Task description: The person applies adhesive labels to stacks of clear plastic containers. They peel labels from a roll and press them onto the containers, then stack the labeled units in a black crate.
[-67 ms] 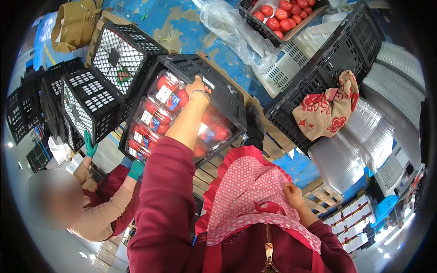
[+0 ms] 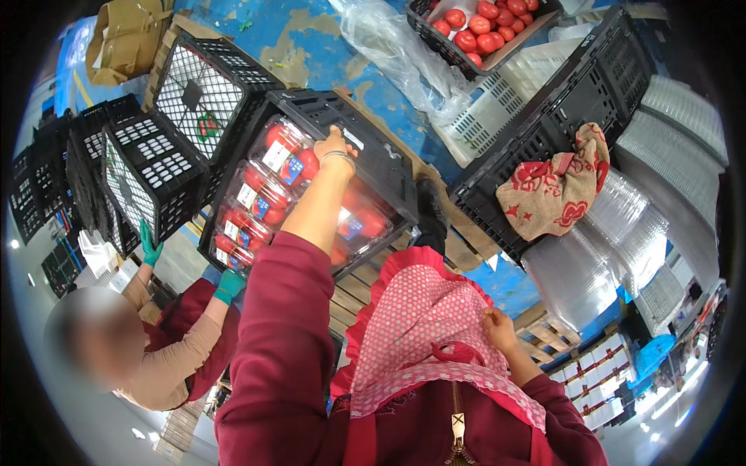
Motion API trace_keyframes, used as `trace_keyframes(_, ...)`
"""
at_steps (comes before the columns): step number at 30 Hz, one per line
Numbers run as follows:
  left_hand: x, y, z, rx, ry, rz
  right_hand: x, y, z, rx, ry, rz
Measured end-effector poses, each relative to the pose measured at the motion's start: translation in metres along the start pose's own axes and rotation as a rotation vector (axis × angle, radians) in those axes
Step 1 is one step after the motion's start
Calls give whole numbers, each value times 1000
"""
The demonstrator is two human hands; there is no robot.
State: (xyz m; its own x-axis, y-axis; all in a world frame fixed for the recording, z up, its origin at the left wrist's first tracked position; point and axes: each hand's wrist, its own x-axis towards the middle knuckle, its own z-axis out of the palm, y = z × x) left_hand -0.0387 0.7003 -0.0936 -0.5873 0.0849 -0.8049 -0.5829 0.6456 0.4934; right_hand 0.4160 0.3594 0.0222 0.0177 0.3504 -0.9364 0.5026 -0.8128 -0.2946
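My left hand (image 2: 334,145) reaches forward to the far side of a black plastic crate (image 2: 381,165). Its fingers are closed at the crate's rim, beside a small white label. Inside the crate, clear plastic boxes of red tomatoes (image 2: 268,190) stand in rows, with white and blue labels on them. My forearm and maroon sleeve cover part of these boxes. My right hand (image 2: 499,328) hangs by the edge of my pink dotted apron (image 2: 420,326), its fingers curled. Whatever it might hold is hidden.
At left, a co-worker in green gloves (image 2: 230,286) touches the crates; black crates (image 2: 159,151) stand beyond. A long black crate (image 2: 556,132) bears a patterned cloth (image 2: 548,194), near stacked clear plastic trays (image 2: 614,225). Loose tomatoes (image 2: 497,23) fill a crate at the back.
The view has shifted very slightly. My left hand stays at the crate's rim, and my right hand stays by the apron.
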Motion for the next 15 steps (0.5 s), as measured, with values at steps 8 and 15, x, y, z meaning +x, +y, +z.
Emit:
trace_keyframes(8, 2, -10, -25, -19, 12, 105, 1, -49, -18, 383, 158, -56)
trace_keyframes(15, 9, -12, -14, 99, 40, 225, -19, 2, 1, 70, 116, 13)
